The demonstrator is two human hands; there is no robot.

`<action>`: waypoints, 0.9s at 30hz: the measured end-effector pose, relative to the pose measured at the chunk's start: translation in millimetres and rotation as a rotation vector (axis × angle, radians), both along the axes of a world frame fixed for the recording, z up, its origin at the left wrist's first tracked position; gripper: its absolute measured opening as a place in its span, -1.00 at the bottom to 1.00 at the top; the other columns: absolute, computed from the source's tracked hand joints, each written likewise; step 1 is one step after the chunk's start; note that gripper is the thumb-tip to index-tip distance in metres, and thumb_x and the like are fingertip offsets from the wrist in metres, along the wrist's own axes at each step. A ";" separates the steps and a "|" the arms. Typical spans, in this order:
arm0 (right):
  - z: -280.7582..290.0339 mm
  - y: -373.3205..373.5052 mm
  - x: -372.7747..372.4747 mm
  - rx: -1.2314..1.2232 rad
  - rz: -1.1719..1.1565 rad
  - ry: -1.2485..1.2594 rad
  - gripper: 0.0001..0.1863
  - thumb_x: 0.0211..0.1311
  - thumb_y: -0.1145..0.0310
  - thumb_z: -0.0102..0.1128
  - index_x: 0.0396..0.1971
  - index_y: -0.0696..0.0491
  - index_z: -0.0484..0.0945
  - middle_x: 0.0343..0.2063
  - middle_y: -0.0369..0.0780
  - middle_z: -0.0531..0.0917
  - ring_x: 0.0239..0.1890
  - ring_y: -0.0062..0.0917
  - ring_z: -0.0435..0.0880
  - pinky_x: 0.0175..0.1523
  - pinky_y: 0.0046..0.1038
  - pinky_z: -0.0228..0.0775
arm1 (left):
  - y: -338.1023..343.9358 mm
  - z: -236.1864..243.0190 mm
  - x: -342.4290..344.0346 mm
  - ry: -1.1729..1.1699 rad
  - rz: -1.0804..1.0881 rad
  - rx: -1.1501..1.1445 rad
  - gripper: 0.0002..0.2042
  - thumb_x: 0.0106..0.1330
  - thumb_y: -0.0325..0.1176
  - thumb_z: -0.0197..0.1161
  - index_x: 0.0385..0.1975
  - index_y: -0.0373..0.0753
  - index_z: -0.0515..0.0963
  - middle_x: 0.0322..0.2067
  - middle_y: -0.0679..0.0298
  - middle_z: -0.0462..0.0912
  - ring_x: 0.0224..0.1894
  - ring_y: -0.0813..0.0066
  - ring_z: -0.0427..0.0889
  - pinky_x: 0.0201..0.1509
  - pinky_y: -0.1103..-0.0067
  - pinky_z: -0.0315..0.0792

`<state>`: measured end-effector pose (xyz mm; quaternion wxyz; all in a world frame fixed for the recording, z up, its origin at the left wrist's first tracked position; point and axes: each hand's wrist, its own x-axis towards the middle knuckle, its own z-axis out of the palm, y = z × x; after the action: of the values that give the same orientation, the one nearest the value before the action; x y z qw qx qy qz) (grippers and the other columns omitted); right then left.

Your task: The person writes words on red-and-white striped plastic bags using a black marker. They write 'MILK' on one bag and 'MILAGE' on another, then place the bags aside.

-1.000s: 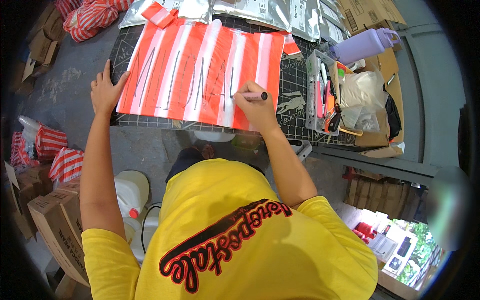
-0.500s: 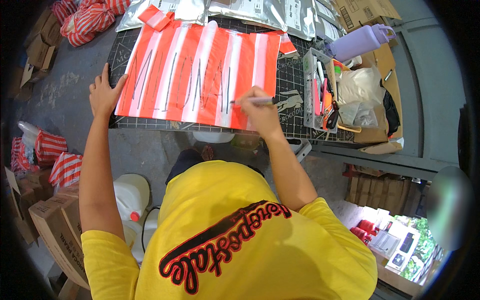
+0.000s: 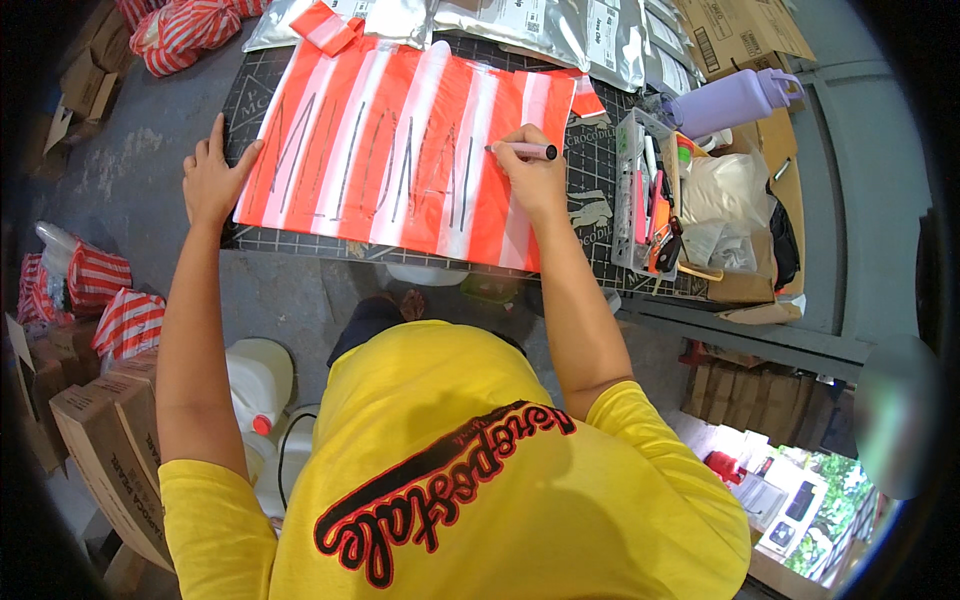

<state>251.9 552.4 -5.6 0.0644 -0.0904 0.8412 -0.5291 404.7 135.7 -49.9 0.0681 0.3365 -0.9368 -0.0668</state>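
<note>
A red and white striped sheet (image 3: pixel 400 150) lies flat on a dark cutting mat (image 3: pixel 590 200) on the table. Black pen strokes run across its stripes. My left hand (image 3: pixel 212 180) presses flat on the sheet's left edge, fingers spread. My right hand (image 3: pixel 532 172) rests on the right part of the sheet and grips a pink marker (image 3: pixel 528 151), its tip pointing left onto a white stripe.
A clear tray of pens and tools (image 3: pixel 650 200) stands right of the mat, beside a lilac bottle (image 3: pixel 730 100) and plastic bags (image 3: pixel 725 200). Silver pouches (image 3: pixel 540 30) lie at the back. Striped bundles (image 3: pixel 95 280), cardboard boxes (image 3: pixel 100 440) and a white jug (image 3: pixel 260 375) sit on the floor at left.
My right hand has moved up the sheet from its lower edge toward the upper right, marker still in it. My left hand has stayed on the left edge.
</note>
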 end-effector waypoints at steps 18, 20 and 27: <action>14.4 35.6 94.7 -0.048 0.120 -0.201 -0.85 0.29 0.44 0.32 -0.43 0.15 0.55 -0.57 -0.36 0.52 -0.46 -0.77 0.43 -0.35 -0.56 0.29 | -1.6 -0.4 -2.1 -0.009 -0.002 0.007 -0.04 0.26 0.51 0.12 0.59 0.09 0.17 0.33 0.03 0.49 0.28 -0.09 0.50 0.34 0.14 0.40; 16.1 36.3 93.1 -0.065 0.119 -0.229 -0.85 0.29 0.43 0.32 -0.41 0.16 0.57 -0.56 -0.34 0.56 -0.46 -0.76 0.44 -0.34 -0.56 0.30 | -2.3 -0.4 -1.3 -0.016 -0.002 0.010 -0.04 0.26 0.51 0.11 0.59 0.09 0.18 0.32 0.02 0.49 0.28 -0.10 0.50 0.34 0.13 0.40; 15.0 27.6 48.1 -0.032 -0.051 -0.091 -0.87 0.24 0.41 0.35 -0.39 0.16 0.63 -0.52 -0.31 0.64 -0.43 -0.67 0.55 -0.30 -0.50 0.39 | 0.4 2.0 -2.7 -0.016 0.003 0.002 -0.04 0.26 0.52 0.11 0.58 0.08 0.19 0.31 0.01 0.50 0.28 -0.10 0.50 0.34 0.13 0.41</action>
<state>300.0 580.0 9.4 0.0877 -0.0459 0.8308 -0.5478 402.0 136.1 -47.9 0.0604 0.3383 -0.9368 -0.0651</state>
